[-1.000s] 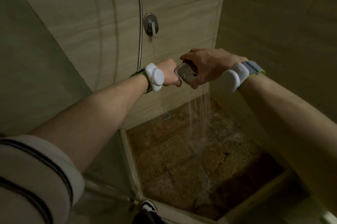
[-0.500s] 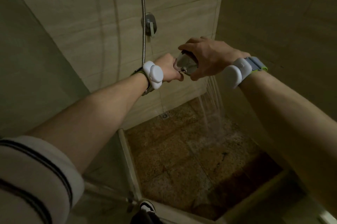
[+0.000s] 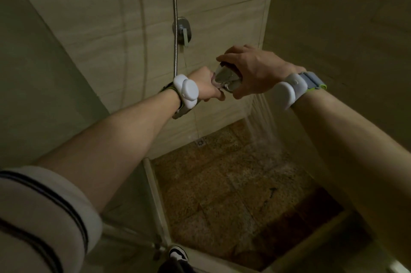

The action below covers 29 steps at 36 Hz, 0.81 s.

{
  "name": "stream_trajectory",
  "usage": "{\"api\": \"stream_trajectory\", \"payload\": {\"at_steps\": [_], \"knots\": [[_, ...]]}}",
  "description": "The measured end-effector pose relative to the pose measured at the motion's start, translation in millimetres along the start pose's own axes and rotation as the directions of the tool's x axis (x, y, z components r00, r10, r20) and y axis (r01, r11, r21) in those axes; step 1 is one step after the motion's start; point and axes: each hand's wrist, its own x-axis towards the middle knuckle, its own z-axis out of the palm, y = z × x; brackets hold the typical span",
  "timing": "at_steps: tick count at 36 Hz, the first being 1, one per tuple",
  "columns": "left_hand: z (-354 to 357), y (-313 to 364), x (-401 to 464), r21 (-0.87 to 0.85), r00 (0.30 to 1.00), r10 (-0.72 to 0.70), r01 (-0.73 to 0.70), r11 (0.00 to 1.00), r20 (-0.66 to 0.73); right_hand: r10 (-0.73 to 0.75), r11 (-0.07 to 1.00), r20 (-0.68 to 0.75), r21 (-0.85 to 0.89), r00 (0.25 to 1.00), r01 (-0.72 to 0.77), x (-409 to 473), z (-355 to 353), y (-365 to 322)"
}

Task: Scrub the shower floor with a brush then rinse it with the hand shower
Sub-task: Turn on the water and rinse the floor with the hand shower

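A chrome hand shower with a rounded metal head (image 3: 226, 78) is held out at arm's length over the shower stall, between the two hands. Its long axis lies roughly level and across the view, handle end to the left and head end to the right. The spray face is turned downward and to the right, and thin streams of water (image 3: 264, 126) fall from it in a slant toward the right-hand corner of the stall.

The left hand (image 3: 205, 85) is curled in a fist around the handle, so its grip is pinching the hand shower. The right hand (image 3: 251, 70) is arched over the head from above, with fingertips and thumb bent down around its rim, so this grip is likewise closed on the hand shower.

A ribbed silver metal hose (image 3: 176, 28) hangs straight down the beige tiled back wall (image 3: 100, 34) to the left wrist. A round chrome wall valve with a lever (image 3: 182, 31) is seen just beside the hose.

Below, the speckled brown stone shower floor (image 3: 222, 195) is seen wet, with a small square drain grate (image 3: 200, 142) near the back wall. White sensor bands are worn on both wrists, and a white sleeve with dark stripes (image 3: 40, 217) covers the left upper arm.
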Motion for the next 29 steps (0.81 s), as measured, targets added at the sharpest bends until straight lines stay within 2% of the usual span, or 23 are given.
{"api": "stream_trajectory", "payload": {"at_steps": [11, 29], "knots": [[-1.6, -1.9, 2.0, 0.052, 0.995, 0.005, 0.000, 0.999, -0.098, -0.020, 1.000, -0.046, -0.003, 0.999, 0.020, 0.7, -2.2, 2.9], [-4.2, -0.9, 4.5, 0.055, 0.996, -0.010, 0.014, 0.998, -0.086, -0.028, 0.999, -0.044, 0.023, 0.999, 0.029, 0.4, -6.4, 4.2]]}}
